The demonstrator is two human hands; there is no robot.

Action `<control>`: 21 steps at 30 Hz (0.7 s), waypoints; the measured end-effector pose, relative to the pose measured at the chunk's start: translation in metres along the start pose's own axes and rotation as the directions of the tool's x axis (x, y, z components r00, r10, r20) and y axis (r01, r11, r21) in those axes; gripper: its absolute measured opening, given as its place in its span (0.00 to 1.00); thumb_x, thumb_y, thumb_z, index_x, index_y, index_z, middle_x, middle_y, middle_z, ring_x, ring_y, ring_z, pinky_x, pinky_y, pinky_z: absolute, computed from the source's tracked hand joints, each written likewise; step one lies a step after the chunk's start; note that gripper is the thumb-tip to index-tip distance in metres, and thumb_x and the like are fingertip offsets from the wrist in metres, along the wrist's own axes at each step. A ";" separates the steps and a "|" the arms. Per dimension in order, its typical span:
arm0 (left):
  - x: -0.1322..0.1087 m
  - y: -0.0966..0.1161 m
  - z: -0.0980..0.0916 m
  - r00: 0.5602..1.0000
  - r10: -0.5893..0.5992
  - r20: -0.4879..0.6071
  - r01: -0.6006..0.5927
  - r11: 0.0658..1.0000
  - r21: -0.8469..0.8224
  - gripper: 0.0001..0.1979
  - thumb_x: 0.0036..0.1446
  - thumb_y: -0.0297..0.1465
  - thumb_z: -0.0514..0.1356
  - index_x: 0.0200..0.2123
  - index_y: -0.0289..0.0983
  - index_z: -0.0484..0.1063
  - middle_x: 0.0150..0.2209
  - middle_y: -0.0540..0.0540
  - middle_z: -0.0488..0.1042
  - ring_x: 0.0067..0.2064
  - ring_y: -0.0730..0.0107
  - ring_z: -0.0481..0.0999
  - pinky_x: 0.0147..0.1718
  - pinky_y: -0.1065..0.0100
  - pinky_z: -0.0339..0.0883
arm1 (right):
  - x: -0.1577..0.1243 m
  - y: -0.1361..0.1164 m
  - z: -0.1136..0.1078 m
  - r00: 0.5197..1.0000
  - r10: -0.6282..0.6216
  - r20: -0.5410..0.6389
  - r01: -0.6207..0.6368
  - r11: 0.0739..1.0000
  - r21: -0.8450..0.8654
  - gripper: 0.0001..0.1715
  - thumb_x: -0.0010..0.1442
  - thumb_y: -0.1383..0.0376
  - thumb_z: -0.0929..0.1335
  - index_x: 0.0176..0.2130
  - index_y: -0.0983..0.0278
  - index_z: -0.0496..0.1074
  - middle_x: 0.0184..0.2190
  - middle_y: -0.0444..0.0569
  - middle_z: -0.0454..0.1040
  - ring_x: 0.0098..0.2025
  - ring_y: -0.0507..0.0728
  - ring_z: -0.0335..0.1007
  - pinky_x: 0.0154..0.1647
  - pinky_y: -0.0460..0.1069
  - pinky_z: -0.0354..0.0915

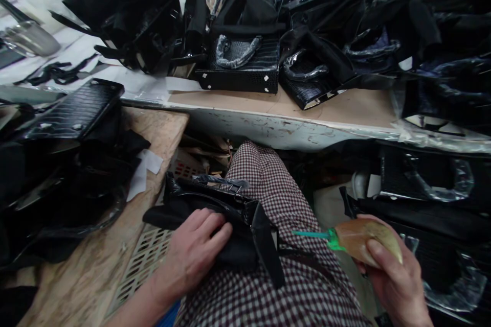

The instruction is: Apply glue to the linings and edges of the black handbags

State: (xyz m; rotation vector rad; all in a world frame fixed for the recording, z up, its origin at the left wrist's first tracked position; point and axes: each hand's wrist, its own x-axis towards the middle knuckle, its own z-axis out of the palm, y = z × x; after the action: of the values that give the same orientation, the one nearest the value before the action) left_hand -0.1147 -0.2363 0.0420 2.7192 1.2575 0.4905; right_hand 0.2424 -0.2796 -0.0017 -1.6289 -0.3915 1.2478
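A black handbag (226, 214) lies on my lap, over checked trousers (276, 276). My left hand (194, 255) rests on the bag's soft black side, fingers bent and pressing it down. My right hand (395, 278) is wrapped round a tan squeeze bottle (362, 240) with a green nozzle (318, 236) that points left toward the bag, a short way from it.
A worn workbench (276, 125) crosses ahead, heaped with black crocodile-pattern handbags (240, 61). More bags pile up on the wooden table at left (65, 148) and on the right (429, 184). A white plastic crate (146, 255) sits below my left arm.
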 end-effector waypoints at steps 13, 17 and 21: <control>0.010 -0.035 0.035 0.962 -0.268 0.046 0.272 0.946 -0.177 0.20 0.72 0.36 0.46 0.30 0.36 0.69 0.25 0.50 0.73 0.25 0.72 0.73 0.25 0.72 0.64 | -0.003 0.001 0.016 0.999 0.008 -0.046 0.001 0.980 0.197 0.24 0.53 0.54 0.76 0.47 0.62 0.76 0.35 0.51 0.74 0.26 0.55 0.64 0.17 0.46 0.62; 0.017 -0.029 0.032 0.985 -0.169 0.018 0.170 0.977 -0.132 0.21 0.70 0.43 0.49 0.29 0.37 0.68 0.24 0.49 0.73 0.25 0.71 0.73 0.24 0.72 0.63 | -0.002 -0.017 0.054 0.997 0.038 0.065 -0.065 0.873 0.484 0.20 0.62 0.49 0.69 0.42 0.61 0.77 0.33 0.49 0.73 0.24 0.53 0.62 0.20 0.46 0.63; 0.021 -0.022 0.020 0.999 -0.022 0.045 0.025 0.997 -0.073 0.16 0.70 0.42 0.51 0.39 0.36 0.69 0.29 0.48 0.76 0.27 0.68 0.75 0.25 0.69 0.63 | -0.014 -0.033 0.106 0.958 0.165 0.235 -0.280 0.720 0.634 0.26 0.63 0.44 0.67 0.42 0.62 0.78 0.39 0.52 0.75 0.30 0.55 0.69 0.28 0.48 0.70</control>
State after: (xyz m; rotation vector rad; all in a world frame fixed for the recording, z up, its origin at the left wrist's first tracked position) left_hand -0.1116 -0.2054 0.0231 2.6368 1.2339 0.4623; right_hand 0.1554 -0.2217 0.0374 -0.9691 0.1685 1.4899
